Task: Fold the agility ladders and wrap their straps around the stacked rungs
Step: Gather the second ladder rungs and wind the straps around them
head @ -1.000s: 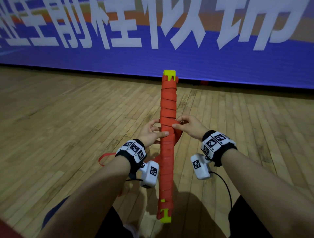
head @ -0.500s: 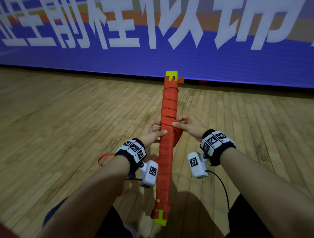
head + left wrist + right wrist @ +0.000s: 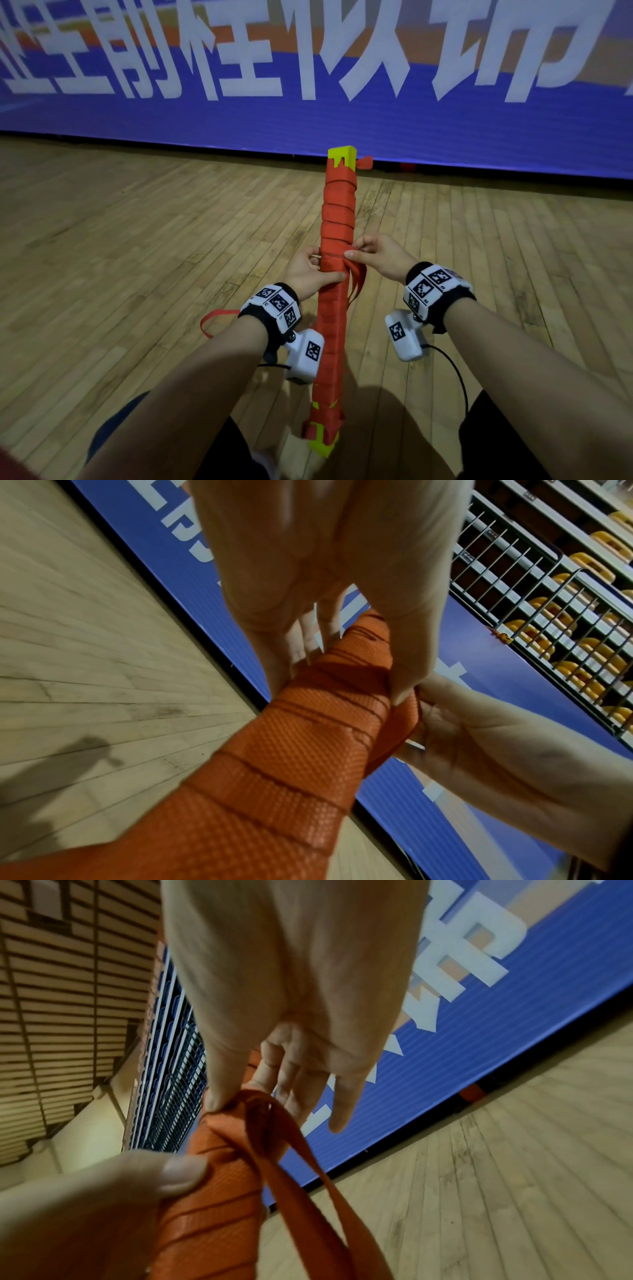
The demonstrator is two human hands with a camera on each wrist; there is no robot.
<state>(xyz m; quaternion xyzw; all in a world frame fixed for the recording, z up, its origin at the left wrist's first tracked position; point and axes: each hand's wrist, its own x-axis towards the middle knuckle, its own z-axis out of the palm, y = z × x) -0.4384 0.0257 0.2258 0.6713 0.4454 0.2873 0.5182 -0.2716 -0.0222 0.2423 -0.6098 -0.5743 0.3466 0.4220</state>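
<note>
A long bundle of stacked yellow rungs (image 3: pixel 337 219), wound in orange strap from end to end, is held off the floor, pointing away from me. My left hand (image 3: pixel 310 270) grips the bundle (image 3: pixel 291 750) at its middle, thumb across the top. My right hand (image 3: pixel 375 255) pinches the strap on the bundle's right side, where loose strap loops (image 3: pixel 356 281) hang down. In the right wrist view the thumb and forefinger pinch a fold of the loose strap (image 3: pixel 270 1123); the other fingers point straight out. Yellow rung ends (image 3: pixel 339 156) show at both tips.
A wooden plank floor (image 3: pixel 137 257) lies all around. A blue banner (image 3: pixel 445 120) with large white characters lines the wall ahead. Another loop of orange strap (image 3: pixel 209 322) lies on the floor beside my left wrist. Railings and yellow seats (image 3: pixel 565 601) rise behind the banner.
The bundle's near end has swung slightly left and dropped a little, and its far end tilted right. Both hands keep their hold at the middle, with the right hand working the strap.
</note>
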